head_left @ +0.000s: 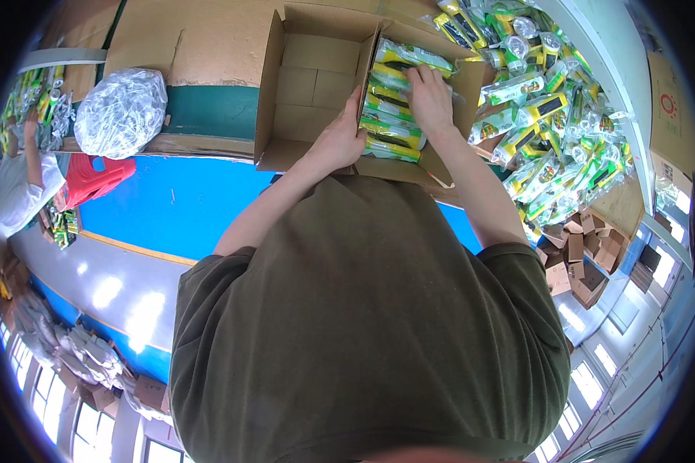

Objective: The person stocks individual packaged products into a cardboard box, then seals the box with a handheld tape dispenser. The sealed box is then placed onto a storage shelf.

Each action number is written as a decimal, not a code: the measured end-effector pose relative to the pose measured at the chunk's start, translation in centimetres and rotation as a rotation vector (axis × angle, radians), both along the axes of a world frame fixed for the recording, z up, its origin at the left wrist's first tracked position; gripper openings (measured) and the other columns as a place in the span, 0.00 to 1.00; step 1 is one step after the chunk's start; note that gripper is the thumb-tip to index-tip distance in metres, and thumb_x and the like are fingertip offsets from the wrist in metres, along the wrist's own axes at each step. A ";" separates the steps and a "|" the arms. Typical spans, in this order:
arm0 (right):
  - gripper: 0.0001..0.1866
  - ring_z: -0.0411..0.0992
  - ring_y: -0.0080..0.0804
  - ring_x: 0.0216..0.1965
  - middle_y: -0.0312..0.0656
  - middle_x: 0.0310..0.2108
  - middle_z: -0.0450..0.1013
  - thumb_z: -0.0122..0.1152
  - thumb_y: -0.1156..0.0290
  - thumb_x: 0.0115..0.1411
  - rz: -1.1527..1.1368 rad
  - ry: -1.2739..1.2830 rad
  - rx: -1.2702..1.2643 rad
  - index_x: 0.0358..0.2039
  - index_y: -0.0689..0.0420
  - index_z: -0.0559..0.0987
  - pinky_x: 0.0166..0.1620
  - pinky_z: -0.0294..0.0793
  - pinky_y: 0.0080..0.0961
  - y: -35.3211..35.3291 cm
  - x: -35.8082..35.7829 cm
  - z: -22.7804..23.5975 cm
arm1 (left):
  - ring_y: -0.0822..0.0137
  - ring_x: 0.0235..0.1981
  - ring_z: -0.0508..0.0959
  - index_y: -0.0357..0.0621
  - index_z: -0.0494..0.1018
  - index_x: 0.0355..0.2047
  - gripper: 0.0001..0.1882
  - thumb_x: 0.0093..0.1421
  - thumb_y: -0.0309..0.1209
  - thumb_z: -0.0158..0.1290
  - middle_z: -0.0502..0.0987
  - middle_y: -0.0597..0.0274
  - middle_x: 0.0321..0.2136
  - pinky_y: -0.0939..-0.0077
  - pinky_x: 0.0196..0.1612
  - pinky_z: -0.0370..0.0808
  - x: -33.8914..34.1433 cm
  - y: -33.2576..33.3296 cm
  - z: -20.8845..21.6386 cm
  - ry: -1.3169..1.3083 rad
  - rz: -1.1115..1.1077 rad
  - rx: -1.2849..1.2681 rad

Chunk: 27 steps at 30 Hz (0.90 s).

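Observation:
Two open cardboard cartons stand side by side on the bench in front of me. The right carton (463, 100) holds a row of clear plastic packets (392, 127) with green and yellow printing, laid crosswise. My right hand (431, 100) reaches into it from above, its bent fingers closed on a packet near the far end; the fingertips are partly hidden. At the near part of the wall between the cartons, my left hand (336, 141) grips the cardboard edge, fingers along it. Only bare bottom flaps show inside the left carton (295, 92).
A large heap of similar wrapped packets (548, 116) lies to the right, beside a pale rail. Small brown boxes (583, 251) are piled below it. A clear plastic bundle (121, 112) rests at left, near a red stool (100, 177). Another person's arm (32, 150) shows at far left.

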State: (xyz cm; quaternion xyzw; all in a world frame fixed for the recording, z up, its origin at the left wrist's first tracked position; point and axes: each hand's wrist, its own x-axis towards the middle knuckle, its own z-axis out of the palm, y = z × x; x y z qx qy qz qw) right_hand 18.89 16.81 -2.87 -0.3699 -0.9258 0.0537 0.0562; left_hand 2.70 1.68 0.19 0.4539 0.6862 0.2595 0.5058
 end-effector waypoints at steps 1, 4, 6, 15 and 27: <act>0.22 0.68 0.41 0.46 0.42 0.41 0.68 0.66 0.76 0.47 -0.012 -0.004 -0.006 0.45 0.54 0.74 0.50 0.68 0.36 0.0 0.3 -0.1 | 0.39 0.57 0.67 0.41 0.37 0.68 0.40 0.60 0.28 0.45 0.61 0.32 0.59 0.55 0.59 0.65 0.4 -0.3 0.0 0.012 -0.010 -0.005; 0.19 0.68 0.41 0.44 0.42 0.38 0.69 0.65 0.76 0.48 -0.021 0.092 0.012 0.43 0.56 0.76 0.48 0.71 0.35 1.5 0.2 -1.3 | 0.39 0.57 0.67 0.41 0.36 0.68 0.40 0.60 0.27 0.44 0.61 0.32 0.59 0.54 0.59 0.65 0.2 0.1 0.6 0.001 -0.039 -0.034; 0.15 0.68 0.39 0.46 0.41 0.39 0.69 0.59 0.74 0.52 0.022 0.109 0.057 0.42 0.55 0.75 0.50 0.70 0.34 1.2 0.5 -2.1 | 0.39 0.57 0.67 0.41 0.36 0.68 0.40 0.60 0.27 0.44 0.61 0.32 0.59 0.55 0.59 0.65 0.4 0.0 0.6 0.026 -0.047 -0.032; 0.13 0.70 0.45 0.46 0.48 0.40 0.68 0.52 0.80 0.55 -0.213 0.088 0.023 0.42 0.60 0.73 0.50 0.73 0.37 0.9 2.5 -1.8 | 0.41 0.59 0.66 0.42 0.37 0.69 0.40 0.62 0.30 0.45 0.64 0.33 0.58 0.58 0.61 0.63 0.9 0.4 -0.4 0.064 -0.009 0.017; 0.42 0.73 0.39 0.35 0.49 0.46 0.69 0.69 0.64 0.52 -1.636 0.760 -0.349 0.56 0.72 0.54 0.39 0.77 0.33 5.7 18.6 -10.2 | 0.41 0.61 0.63 0.40 0.36 0.68 0.40 0.61 0.30 0.44 0.60 0.31 0.60 0.58 0.63 0.61 1.0 0.1 1.2 0.059 -0.013 -0.064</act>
